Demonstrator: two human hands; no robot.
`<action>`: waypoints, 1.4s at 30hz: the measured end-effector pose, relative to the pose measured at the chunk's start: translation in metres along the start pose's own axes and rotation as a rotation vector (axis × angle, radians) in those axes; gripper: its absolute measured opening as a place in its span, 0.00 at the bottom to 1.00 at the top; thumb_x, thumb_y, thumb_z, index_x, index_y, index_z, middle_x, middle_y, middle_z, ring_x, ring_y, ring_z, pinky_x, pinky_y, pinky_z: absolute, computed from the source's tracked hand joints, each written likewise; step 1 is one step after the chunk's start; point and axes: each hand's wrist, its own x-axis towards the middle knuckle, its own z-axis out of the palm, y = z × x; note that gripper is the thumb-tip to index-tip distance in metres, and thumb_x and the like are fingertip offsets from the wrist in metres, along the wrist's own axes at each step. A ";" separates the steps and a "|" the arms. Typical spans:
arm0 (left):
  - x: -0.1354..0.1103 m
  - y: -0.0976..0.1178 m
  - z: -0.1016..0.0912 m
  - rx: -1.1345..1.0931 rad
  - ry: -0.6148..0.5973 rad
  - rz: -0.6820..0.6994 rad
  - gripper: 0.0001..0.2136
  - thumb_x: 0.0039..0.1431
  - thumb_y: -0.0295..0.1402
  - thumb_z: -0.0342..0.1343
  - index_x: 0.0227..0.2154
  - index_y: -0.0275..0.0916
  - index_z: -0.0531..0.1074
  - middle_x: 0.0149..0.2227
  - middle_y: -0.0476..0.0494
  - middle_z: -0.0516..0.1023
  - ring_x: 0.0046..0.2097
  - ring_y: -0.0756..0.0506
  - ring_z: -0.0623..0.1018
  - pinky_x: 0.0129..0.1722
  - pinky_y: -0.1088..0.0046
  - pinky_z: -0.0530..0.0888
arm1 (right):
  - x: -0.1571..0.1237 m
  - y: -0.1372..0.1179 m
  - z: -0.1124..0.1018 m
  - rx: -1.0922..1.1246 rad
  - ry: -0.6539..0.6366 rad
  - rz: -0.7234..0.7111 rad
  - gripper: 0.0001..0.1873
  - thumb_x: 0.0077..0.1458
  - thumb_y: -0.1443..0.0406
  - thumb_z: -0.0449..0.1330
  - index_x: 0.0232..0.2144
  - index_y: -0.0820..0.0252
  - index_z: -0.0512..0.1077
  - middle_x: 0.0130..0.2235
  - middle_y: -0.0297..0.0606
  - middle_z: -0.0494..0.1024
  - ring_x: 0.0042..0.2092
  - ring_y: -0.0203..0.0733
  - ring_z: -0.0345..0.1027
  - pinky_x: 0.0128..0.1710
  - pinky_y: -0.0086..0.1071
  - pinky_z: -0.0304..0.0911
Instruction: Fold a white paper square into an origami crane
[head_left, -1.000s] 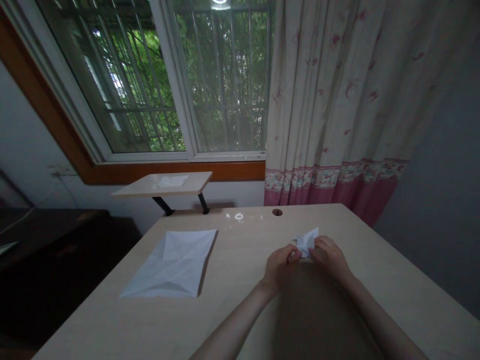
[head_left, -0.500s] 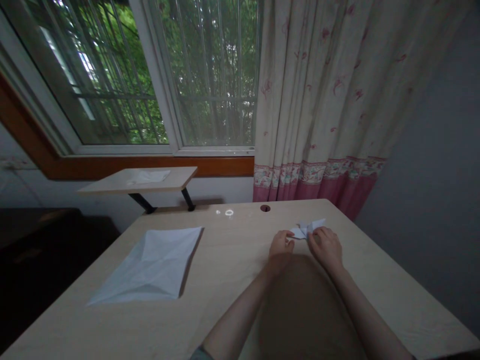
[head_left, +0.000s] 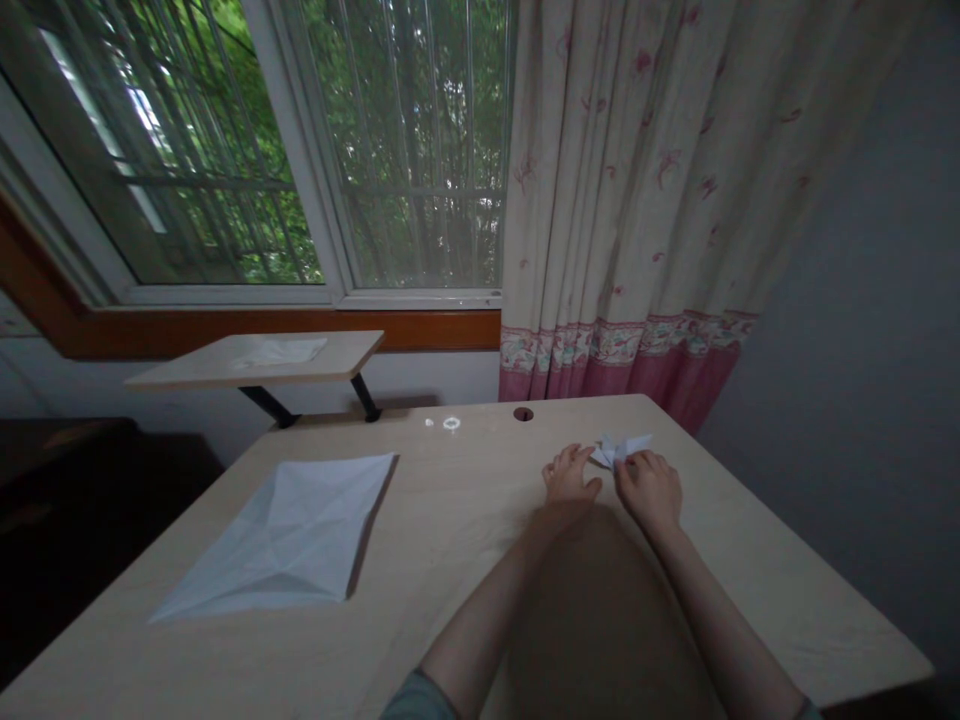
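Observation:
A small piece of folded white paper (head_left: 604,452), with points sticking out to the sides, is at the far right part of the desk. My right hand (head_left: 651,490) pinches its near right part between thumb and fingers, which partly hide it. Just to its left is my left hand (head_left: 570,478), fingers curved and apart, thumb stretched toward the right. The left fingertips are close to the paper's left point; whether they touch it I cannot tell.
A large creased white paper sheet (head_left: 300,530) lies on the desk (head_left: 450,520) at left. More white paper (head_left: 281,351) rests on a small raised shelf (head_left: 352,350) at the back left. A round cable hole (head_left: 523,414) is near the back edge, by the curtain (head_left: 622,200).
My left hand has drawn its fingers back from the paper's left point and opened them. The right hand keeps its pinch. The whole view has shifted slightly.

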 end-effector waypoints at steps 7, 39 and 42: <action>-0.003 0.001 -0.004 -0.073 0.029 0.066 0.30 0.54 0.31 0.55 0.62 0.50 0.63 0.65 0.42 0.60 0.65 0.38 0.62 0.63 0.53 0.59 | 0.000 -0.004 -0.002 0.033 0.039 0.030 0.14 0.61 0.58 0.53 0.39 0.62 0.72 0.42 0.47 0.76 0.42 0.51 0.67 0.39 0.39 0.56; -0.082 -0.029 -0.126 -0.125 0.376 0.271 0.16 0.63 0.28 0.54 0.53 0.44 0.70 0.55 0.42 0.73 0.57 0.43 0.71 0.60 0.58 0.67 | -0.005 -0.081 -0.042 0.374 0.236 -0.330 0.11 0.61 0.68 0.52 0.42 0.62 0.73 0.42 0.48 0.78 0.44 0.50 0.70 0.46 0.42 0.63; -0.104 -0.040 -0.155 -0.020 0.426 0.254 0.15 0.65 0.30 0.53 0.53 0.44 0.70 0.55 0.42 0.73 0.58 0.42 0.71 0.60 0.58 0.67 | -0.004 -0.108 -0.039 0.469 0.183 -0.392 0.11 0.62 0.69 0.51 0.42 0.61 0.72 0.41 0.46 0.78 0.43 0.48 0.70 0.46 0.42 0.63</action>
